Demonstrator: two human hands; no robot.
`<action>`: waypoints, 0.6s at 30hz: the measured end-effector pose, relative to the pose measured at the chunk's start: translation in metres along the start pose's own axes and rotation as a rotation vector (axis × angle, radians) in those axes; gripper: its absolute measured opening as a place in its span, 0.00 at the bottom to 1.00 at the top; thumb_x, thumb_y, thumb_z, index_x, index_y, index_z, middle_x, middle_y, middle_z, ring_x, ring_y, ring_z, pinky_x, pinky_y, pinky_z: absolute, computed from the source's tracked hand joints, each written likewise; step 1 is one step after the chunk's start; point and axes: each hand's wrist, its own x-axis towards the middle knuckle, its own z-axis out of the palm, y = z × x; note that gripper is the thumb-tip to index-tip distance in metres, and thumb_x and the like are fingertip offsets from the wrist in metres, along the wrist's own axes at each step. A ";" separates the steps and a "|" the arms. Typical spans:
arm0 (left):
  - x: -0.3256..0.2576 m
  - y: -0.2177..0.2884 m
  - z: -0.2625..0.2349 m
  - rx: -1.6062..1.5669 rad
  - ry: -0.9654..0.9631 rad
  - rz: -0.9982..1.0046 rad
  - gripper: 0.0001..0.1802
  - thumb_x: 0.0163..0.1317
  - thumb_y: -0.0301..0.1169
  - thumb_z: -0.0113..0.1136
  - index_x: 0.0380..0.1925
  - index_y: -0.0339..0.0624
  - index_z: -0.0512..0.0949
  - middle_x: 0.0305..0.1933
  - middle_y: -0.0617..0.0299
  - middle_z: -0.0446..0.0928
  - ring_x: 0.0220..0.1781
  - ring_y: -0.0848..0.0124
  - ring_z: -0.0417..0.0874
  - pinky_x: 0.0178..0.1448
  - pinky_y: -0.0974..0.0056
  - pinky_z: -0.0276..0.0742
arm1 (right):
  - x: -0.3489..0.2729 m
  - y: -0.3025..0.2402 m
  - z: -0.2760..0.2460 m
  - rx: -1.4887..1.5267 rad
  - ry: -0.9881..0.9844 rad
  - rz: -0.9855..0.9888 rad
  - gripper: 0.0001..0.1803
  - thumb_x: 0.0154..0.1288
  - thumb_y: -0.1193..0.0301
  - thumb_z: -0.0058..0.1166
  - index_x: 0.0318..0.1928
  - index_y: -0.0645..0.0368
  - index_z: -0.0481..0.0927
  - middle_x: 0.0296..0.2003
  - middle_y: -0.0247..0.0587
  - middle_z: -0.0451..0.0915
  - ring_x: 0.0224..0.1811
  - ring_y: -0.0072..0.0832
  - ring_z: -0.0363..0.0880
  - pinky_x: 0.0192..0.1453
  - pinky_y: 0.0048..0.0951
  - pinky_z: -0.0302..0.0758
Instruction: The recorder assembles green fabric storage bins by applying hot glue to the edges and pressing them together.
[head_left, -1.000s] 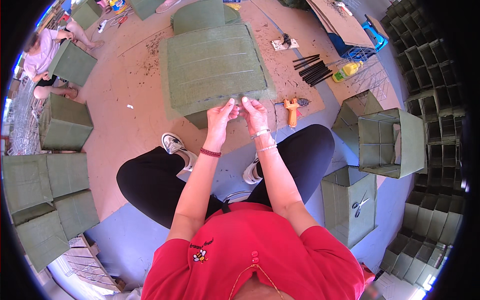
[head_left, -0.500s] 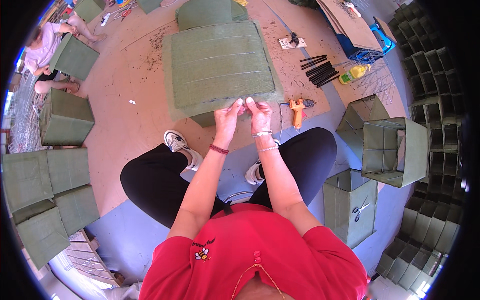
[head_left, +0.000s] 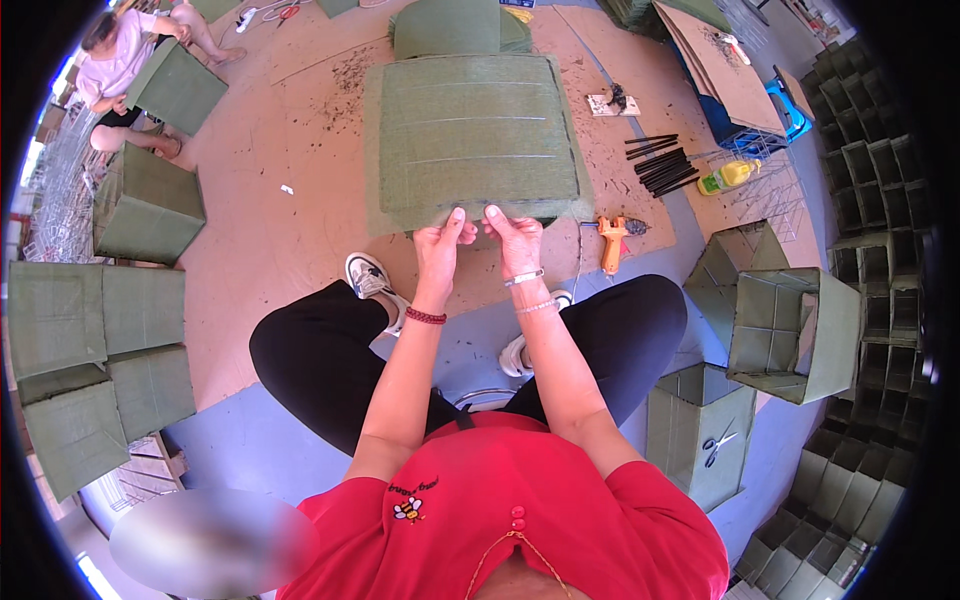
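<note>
The left hand [head_left: 440, 245] and right hand [head_left: 516, 242] pinch the near edge of the green fabric panel [head_left: 475, 137], which lies spread beyond them. Unequal pull may pucker that edge; a wide rightward sweep may knock the orange glue gun [head_left: 611, 244] lying nearby.

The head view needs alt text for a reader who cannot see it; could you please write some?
Two bare hands pinch the near edge of a green fabric panel, seen from above. An orange glue gun, black sticks and a yellow bottle lie to the right; green boxes sit on both sides.
</note>
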 end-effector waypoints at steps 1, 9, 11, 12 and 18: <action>0.000 -0.001 0.001 0.000 0.004 -0.004 0.12 0.62 0.35 0.55 0.27 0.36 0.78 0.24 0.61 0.77 0.25 0.76 0.75 0.32 0.72 0.73 | 0.000 0.002 -0.001 -0.016 0.020 -0.035 0.06 0.52 0.73 0.63 0.27 0.64 0.82 0.23 0.39 0.80 0.22 0.19 0.74 0.27 0.19 0.69; 0.007 -0.003 -0.006 -0.066 -0.112 0.048 0.11 0.62 0.33 0.55 0.27 0.37 0.78 0.26 0.60 0.78 0.27 0.75 0.76 0.32 0.71 0.72 | 0.006 0.009 -0.004 -0.028 -0.001 -0.079 0.06 0.52 0.73 0.63 0.28 0.63 0.81 0.23 0.38 0.80 0.22 0.21 0.75 0.28 0.20 0.70; 0.001 0.004 -0.009 -0.061 -0.085 0.013 0.12 0.62 0.34 0.55 0.27 0.36 0.78 0.26 0.60 0.78 0.27 0.75 0.76 0.32 0.71 0.72 | 0.005 0.008 -0.007 -0.001 -0.008 -0.028 0.06 0.53 0.73 0.63 0.28 0.63 0.82 0.23 0.39 0.81 0.22 0.20 0.75 0.28 0.20 0.71; -0.001 0.008 -0.011 -0.055 -0.060 -0.031 0.13 0.62 0.34 0.55 0.27 0.36 0.79 0.25 0.59 0.78 0.27 0.75 0.76 0.32 0.71 0.72 | 0.003 0.010 -0.007 -0.001 -0.017 -0.029 0.06 0.53 0.73 0.63 0.28 0.63 0.82 0.23 0.39 0.81 0.22 0.20 0.75 0.28 0.20 0.71; 0.002 0.022 -0.037 -0.022 0.023 0.006 0.15 0.61 0.36 0.56 0.25 0.35 0.79 0.24 0.58 0.78 0.24 0.75 0.76 0.31 0.71 0.72 | -0.008 0.016 0.026 -0.018 -0.101 0.090 0.06 0.53 0.72 0.63 0.29 0.62 0.82 0.26 0.40 0.82 0.25 0.21 0.76 0.30 0.20 0.71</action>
